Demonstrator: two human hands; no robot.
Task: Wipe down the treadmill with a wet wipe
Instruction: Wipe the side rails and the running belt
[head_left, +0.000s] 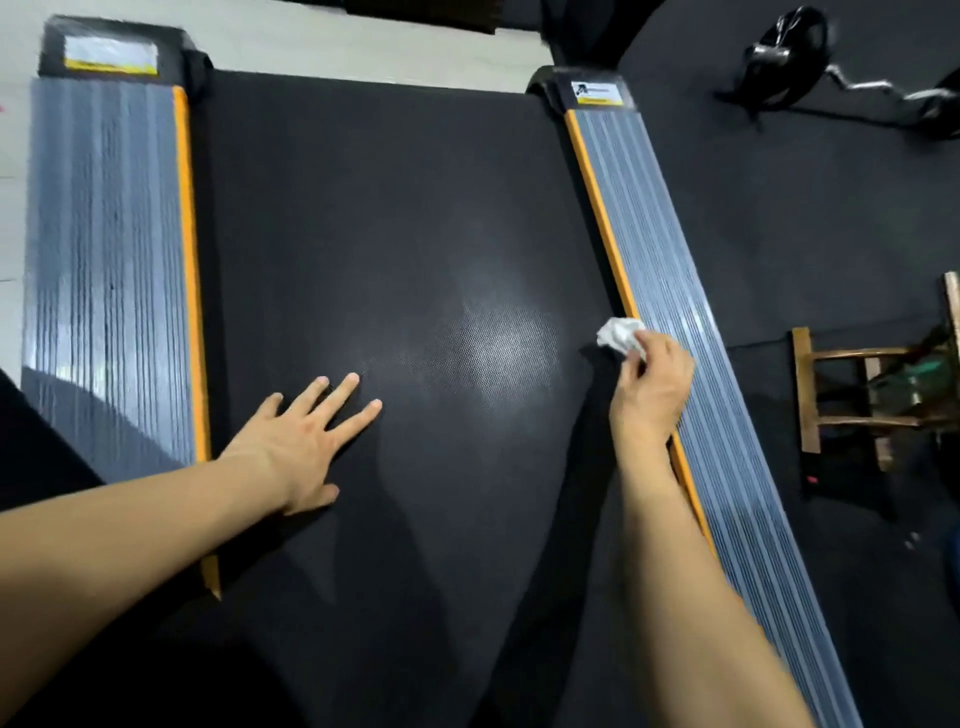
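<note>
Head view: treadmill runs lengthwise away; left hand spread flat, right hand pinching crumpled wipe.

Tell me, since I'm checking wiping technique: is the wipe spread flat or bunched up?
Bunched up: the wipe is a crumpled white wad pinched in the right hand.

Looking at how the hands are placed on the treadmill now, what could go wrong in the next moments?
1. The left hand lies flat on the belt; if the belt slips under that weight, the person may lose balance.
2. The right hand pinches a crumpled wet wipe at the orange edge strip; balled up, it may leave parts of the ribbed side rail unwiped.
</note>
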